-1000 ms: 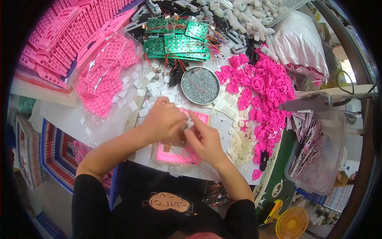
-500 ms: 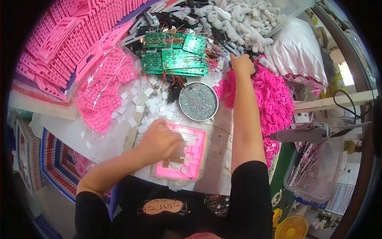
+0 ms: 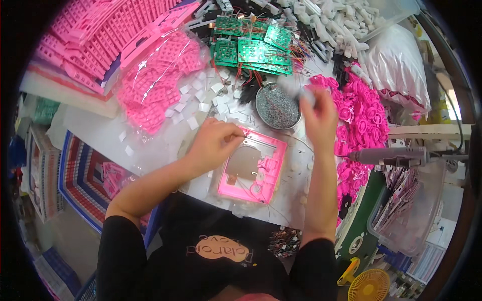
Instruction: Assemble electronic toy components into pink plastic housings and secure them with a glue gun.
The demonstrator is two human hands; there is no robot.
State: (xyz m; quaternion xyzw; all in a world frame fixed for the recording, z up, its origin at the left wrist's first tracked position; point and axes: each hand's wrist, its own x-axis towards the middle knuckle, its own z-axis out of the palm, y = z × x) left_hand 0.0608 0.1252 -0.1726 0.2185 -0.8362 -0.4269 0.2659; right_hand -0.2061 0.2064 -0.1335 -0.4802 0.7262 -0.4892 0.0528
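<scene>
A pink plastic frame point(image 3: 275, 175) lies before me, with a grey-brown plate point(image 3: 244, 163) and thin wires inside it. At its far left corner my left hand point(image 3: 215, 143) pinches, thumb and forefinger together; a tiny dark bit shows at the fingertips, too small to name. My right hand point(image 3: 321, 118) is raised beside the round tin of small metal screws point(image 3: 277, 106). Its fingers are closed on a greyish-white part point(image 3: 307, 97), smeared by motion, whose kind I cannot make out.
Green circuit boards point(image 3: 256, 51) with wires are stacked at the back. Pink rings point(image 3: 359, 125) heap on the right, beside a grey electric screwdriver point(image 3: 386, 155). White squares point(image 3: 221, 103) and bagged pink grids point(image 3: 160, 85) lie left. White parts point(image 3: 336, 22) pile at the far right.
My right hand has come back toward me from the far pile with a greyish-white part. My left hand has moved from over the frame's plate to its far left corner.
</scene>
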